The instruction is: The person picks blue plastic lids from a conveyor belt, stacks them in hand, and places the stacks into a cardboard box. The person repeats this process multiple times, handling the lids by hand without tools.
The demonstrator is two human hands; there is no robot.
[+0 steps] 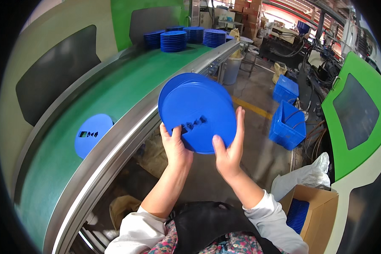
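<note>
Between my two hands are blue plastic discs [190, 106], at least two, overlapping and slightly fanned, held up beside the conveyor's metal edge. My left hand [175, 146] grips their lower left, with a finger by the dark cut-outs near the centre. At the lower right, my right hand [230, 152] has its thumb on the front face and its fingers along the rim. A single blue disc [86, 146] with similar cut-outs lies on the green conveyor belt [127, 93] to the left.
Several stacks of blue discs [173, 41] stand at the belt's far end. Blue crates [285, 131] sit on the floor to the right, near an open green machine door [355, 114]. A cardboard box [321, 216] holding blue discs is at the lower right, beside a white sack [302, 178].
</note>
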